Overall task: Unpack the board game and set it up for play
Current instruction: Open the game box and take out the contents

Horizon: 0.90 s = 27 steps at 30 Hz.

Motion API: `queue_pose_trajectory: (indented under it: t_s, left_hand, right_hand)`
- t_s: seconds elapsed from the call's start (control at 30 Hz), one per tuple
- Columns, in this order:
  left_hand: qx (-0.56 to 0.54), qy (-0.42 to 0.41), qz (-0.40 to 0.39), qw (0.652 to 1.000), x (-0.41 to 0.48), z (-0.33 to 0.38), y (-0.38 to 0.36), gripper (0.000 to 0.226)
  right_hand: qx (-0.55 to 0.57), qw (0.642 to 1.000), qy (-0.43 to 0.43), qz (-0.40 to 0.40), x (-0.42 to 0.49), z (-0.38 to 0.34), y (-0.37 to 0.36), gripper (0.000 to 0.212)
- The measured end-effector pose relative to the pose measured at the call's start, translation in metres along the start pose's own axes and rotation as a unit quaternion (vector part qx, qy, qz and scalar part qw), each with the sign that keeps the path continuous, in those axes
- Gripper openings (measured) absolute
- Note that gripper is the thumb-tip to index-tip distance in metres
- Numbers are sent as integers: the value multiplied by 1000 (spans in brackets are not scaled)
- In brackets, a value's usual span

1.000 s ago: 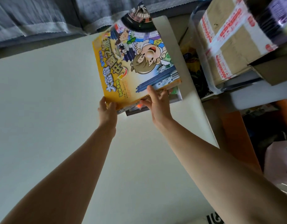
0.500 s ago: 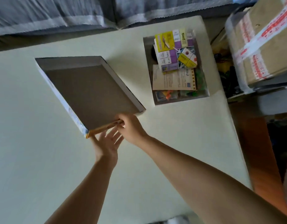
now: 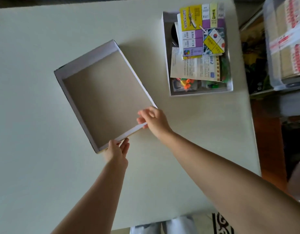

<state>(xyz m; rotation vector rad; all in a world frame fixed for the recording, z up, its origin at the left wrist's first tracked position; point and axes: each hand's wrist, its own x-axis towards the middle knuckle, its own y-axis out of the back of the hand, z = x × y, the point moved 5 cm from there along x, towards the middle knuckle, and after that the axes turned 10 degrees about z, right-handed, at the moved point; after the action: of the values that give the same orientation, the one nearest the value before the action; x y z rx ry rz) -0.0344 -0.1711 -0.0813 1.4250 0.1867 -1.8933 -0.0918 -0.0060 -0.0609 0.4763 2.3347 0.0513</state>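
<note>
Across the pale surface [image 3: 36, 115] I see the lid [image 3: 103, 98] turned upside down left of centre, its grey inside facing up. Toward the far right corner sits the open box [image 3: 166, 48], well apart from the lid. Inside it a folded board [image 3: 201, 29], yellow and purple, lies over a printed sheet [image 3: 194, 68], and small orange pieces [image 3: 186, 82] show at the near end. The left hand [image 3: 116, 152] pinches the lid's near wall by its corner. The right hand [image 3: 154, 120] curls its fingers over that same wall.
</note>
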Motion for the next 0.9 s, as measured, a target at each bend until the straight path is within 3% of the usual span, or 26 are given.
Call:
queue_pose_trajectory:
  t_s: [0.1,0.2,0.4,0.53,0.6,0.8,0.9]
  left_hand:
    - [18,-7,9,1000,8,5,-4,21]
    - [33,-10,8,999,15,7,-9,20]
    - [73,-18,19,997,21,3,-18,21]
    - [91,-50,26,994,25,4,-22,30]
    - [97,-57,17,994,22,3,-23,30]
    - [71,-38,-15,997,8,-3,-29,29]
    - [56,-36,-36,997,-1,-9,-27,29]
  right_hand:
    - [149,961,-151,175,28,10,45,19]
    - [255,908,-237,233,52,20,75,31]
    - [212,914,-240,247,87,9,93,37]
    - [205,917,-213,267,94,15,98,31]
    - [206,914,-218,273,86,24,105,26]
    - [91,923,-249,279,34,91,120,43]
    - [101,915,-272,278,-12,118,130,35]
